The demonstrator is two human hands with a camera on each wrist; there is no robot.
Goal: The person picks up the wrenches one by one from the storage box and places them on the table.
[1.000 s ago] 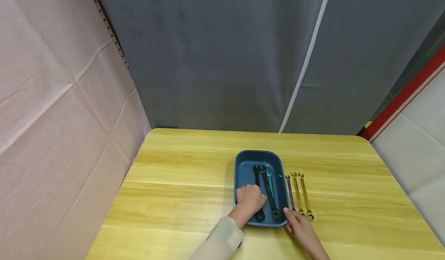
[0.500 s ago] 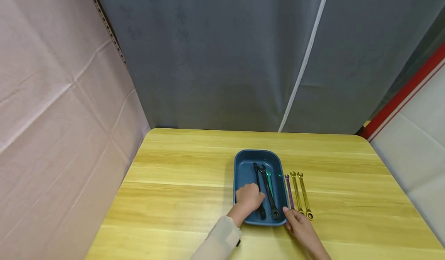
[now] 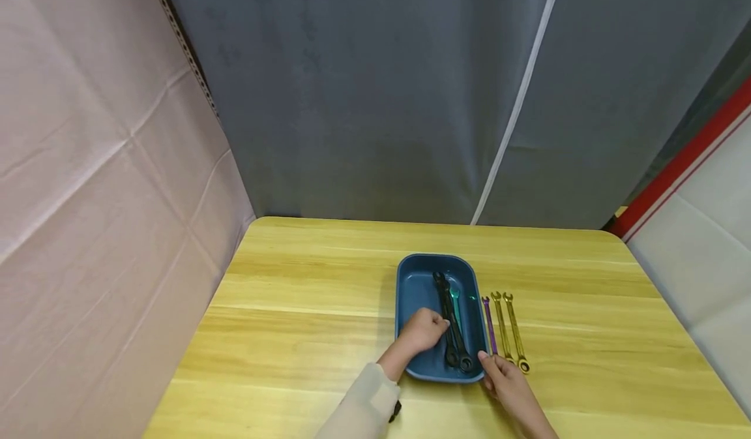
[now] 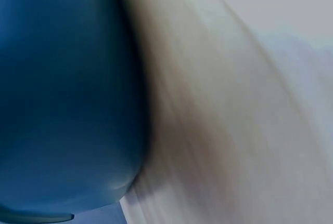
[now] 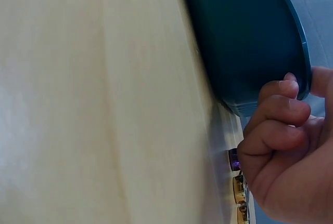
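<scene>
Apparently steadying the blue tray (image 3: 413,282), a right hand (image 3: 509,385) pinches its rim (image 3: 434,254); inside, the left hand (image 3: 424,329) pinches a black combination wrench (image 3: 442,299).

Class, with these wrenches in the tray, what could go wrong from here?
The left hand holds the left black wrench close to the right black wrench; lifting it might drag both. The right hand grips the tray at one corner, so a tug could tilt it. The purple wrench lies alongside, where a sliding tray might knock it.
</scene>
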